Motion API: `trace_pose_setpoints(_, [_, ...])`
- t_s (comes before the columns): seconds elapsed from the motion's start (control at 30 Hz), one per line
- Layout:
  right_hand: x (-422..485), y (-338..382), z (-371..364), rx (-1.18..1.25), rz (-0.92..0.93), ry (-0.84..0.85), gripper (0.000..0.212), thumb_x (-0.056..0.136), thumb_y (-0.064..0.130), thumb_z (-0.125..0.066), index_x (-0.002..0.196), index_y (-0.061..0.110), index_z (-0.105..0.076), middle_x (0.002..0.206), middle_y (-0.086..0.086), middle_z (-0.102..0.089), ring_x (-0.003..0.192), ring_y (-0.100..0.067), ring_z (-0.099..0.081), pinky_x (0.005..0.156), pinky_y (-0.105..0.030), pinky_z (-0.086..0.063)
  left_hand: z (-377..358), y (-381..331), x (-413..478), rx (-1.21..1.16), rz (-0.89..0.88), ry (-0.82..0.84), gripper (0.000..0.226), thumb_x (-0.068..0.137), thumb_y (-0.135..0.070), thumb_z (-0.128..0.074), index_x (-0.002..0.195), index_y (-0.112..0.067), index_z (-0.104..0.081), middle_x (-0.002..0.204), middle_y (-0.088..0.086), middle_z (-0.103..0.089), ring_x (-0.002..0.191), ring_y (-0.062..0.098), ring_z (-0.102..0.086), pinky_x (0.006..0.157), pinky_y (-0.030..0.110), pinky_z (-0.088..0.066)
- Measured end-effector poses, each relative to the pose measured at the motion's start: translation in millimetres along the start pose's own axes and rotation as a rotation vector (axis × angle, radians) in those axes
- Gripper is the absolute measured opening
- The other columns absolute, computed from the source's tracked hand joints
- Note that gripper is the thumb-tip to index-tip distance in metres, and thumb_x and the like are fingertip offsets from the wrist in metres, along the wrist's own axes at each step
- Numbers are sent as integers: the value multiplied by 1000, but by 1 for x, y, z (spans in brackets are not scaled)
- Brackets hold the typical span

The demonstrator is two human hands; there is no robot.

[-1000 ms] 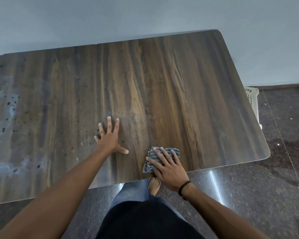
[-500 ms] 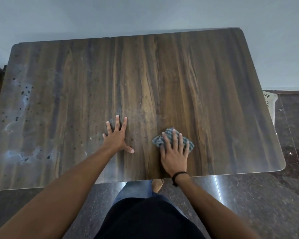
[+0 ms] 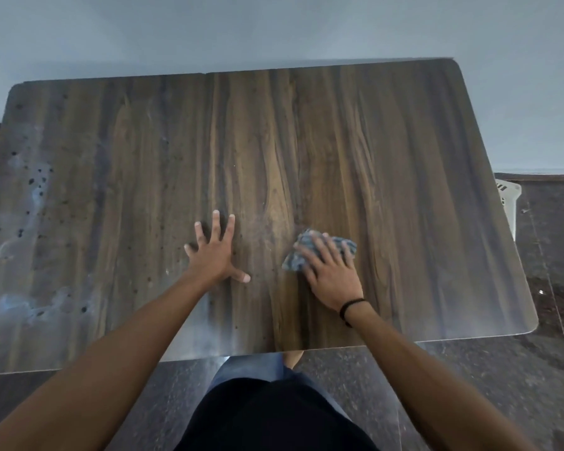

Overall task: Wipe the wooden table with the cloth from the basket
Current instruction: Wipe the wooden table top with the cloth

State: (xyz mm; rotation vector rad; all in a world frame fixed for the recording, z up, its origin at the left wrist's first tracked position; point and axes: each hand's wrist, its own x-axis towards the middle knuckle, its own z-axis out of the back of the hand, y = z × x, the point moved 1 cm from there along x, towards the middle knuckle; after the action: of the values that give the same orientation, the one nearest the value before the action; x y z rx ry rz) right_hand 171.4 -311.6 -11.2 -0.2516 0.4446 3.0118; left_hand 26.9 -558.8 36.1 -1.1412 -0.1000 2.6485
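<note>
Wooden table (image 3: 372, 157) w/ dark grain & rounded corners stood on speckled dark floor (image 3: 551, 288), far edge against the wall. Top's left part carried whitish smears & dark specks (image 3: 30, 196). Left hand (image 3: 214, 255) lay flat on the top near the middle, fingers spread. Just right of it, grey striped cloth (image 3: 295, 260) lay bunched on the wood, right hand (image 3: 331, 278) pressed flat over it. White basket (image 3: 510, 203) sat on floor by table's right edge.

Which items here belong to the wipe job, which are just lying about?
Job: grey-blue striped cloth; dark brown wooden table; right hand pressing cloth; left hand flat on table; white plastic basket.
Idle: dark speckled stone floor; pale wall.
</note>
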Motion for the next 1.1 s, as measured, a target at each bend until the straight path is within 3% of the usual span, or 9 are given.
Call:
trace_pose_setpoints(0.07, [17, 12, 3, 97, -286, -16, 51, 107, 51, -23, 157, 49, -14, 168, 10, 1, 156, -19, 7, 122, -47, 14, 17, 1, 9, 0, -4, -34, 154, 57, -62, -88, 152, -36, 30, 154, -3, 47, 146, 43, 29, 114, 73, -6])
trace_pose_setpoints(0.1, [19, 25, 0, 103, -277, -5, 52, 106, 52, -22, 157, 49, -13, 167, 11, 5, 156, -20, 10, 121, -48, 16, 23, 1, 14, 0, -8, -50, 154, 56, -63, -88, 152, -36, 29, 155, -3, 46, 146, 43, 29, 114, 73, -7])
trace_pose_setpoints(0.23, [25, 17, 1, -10, 86, 30, 51, 106, 53, -20, 156, 49, -17, 169, 10, -6, 157, -20, -1, 123, -48, 8, 31, 2, 28, -27, -31, -4, 151, 59, -56, -91, 153, -38, 25, 156, -5, 44, 146, 43, 28, 113, 74, -9])
trace_pose_setpoints(0.37, [66, 16, 12, 138, -362, -48, 51, 106, 51, -27, 156, 47, -23, 169, 7, -10, 156, -20, 1, 122, -49, 8, 26, 8, 33, -35, -44, 33, 149, 60, -55, -90, 153, -41, 25, 155, -7, 45, 146, 44, 29, 111, 75, -9])
trace_pose_setpoints(0.5, [65, 15, 8, -36, 123, -12, 50, 106, 51, -26, 155, 46, -27, 168, 7, -17, 156, -22, -9, 124, -51, -2, 27, 11, 38, -21, -50, 53, 150, 61, -57, -89, 151, -40, 29, 152, -7, 49, 144, 45, 32, 110, 76, -11])
trace_pose_setpoints(0.67, [117, 16, 23, 120, -368, -49, 50, 106, 48, -31, 156, 46, -25, 169, 6, -11, 156, -21, -1, 123, -53, 2, 26, 10, 38, -14, -56, 55, 149, 62, -58, -87, 150, -38, 31, 151, -5, 50, 143, 47, 33, 110, 76, -12])
trace_pose_setpoints(0.8, [122, 10, 26, 6, 32, 13, 49, 107, 50, -26, 156, 48, -23, 169, 7, -12, 156, -19, -3, 124, -49, 2, 27, 7, 38, 1, -49, 49, 148, 64, -58, -86, 150, -37, 33, 150, -5, 51, 142, 47, 34, 111, 75, -12])
trace_pose_setpoints(0.93, [173, 8, 39, 174, -437, -72, 50, 106, 48, -29, 156, 45, -25, 169, 5, -11, 156, -22, -1, 124, -55, 1, 28, 6, 39, 5, -27, 56, 149, 63, -59, -85, 150, -35, 34, 150, -2, 52, 142, 48, 33, 111, 74, -12])
trace_pose_setpoints(1.1, [176, 3, 35, 13, -3, -21, 50, 105, 52, -26, 155, 48, -26, 168, 8, -15, 156, -19, -6, 124, -49, 1, 46, 1, 57, 0, -17, 30, 146, 62, -76, -76, 154, -29, 27, 157, 6, 41, 146, 45, 29, 115, 71, -10])
